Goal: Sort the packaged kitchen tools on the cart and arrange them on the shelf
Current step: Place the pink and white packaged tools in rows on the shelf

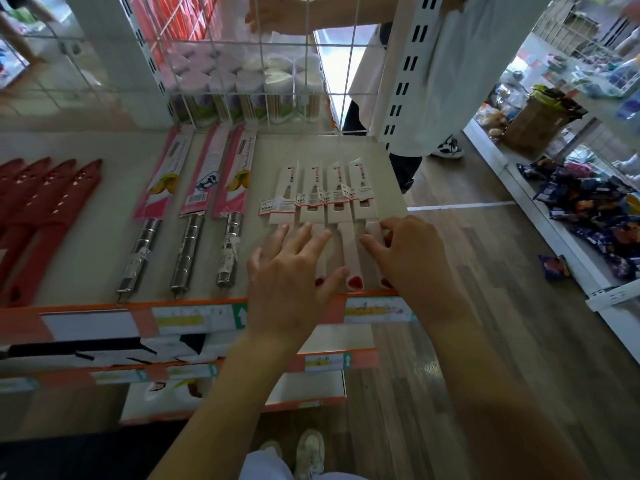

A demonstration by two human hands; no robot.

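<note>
On the beige metal shelf (104,237), four white card-packaged kitchen tools (325,199) are lying with handles toward the person, the left hand (291,271) pressing them with straight fingers and the nearer right hand (408,251) seemingly pinching the rightmost handle (374,233).

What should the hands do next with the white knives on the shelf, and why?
Probably slide the rightmost white knife slightly left, squaring the row. The right hand pinches its handle, it lies close to the right edge of the shelf, and the left hand rests flat on the handles of the other white knives.
</note>
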